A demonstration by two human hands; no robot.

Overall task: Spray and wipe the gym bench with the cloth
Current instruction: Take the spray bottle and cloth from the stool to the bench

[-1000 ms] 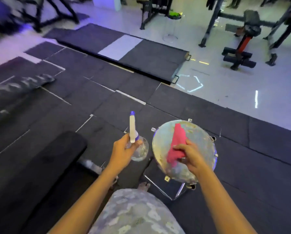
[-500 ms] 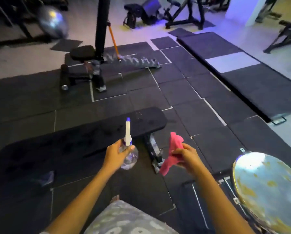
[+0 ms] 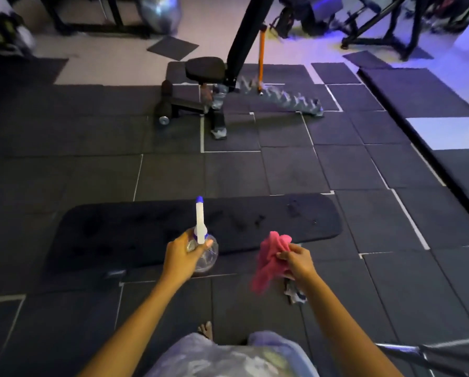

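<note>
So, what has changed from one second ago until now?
The right hand lifted the pink cloth off the round metal top and now holds it bunched in the air, near the black bench. The view turned left, so that top is out of sight and the bench lies across in front. Unchanged: the left hand grips the spray bottle, nozzle up.

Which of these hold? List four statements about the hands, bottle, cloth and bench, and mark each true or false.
1. The left hand grips the spray bottle. True.
2. The pink cloth lies spread on the bench. False: the right hand holds it bunched up.
3. The bench's black pad stretches crosswise beyond both hands. True.
4. The nozzle points down. False: the nozzle sticks up above the hand, blue tip topmost.
</note>
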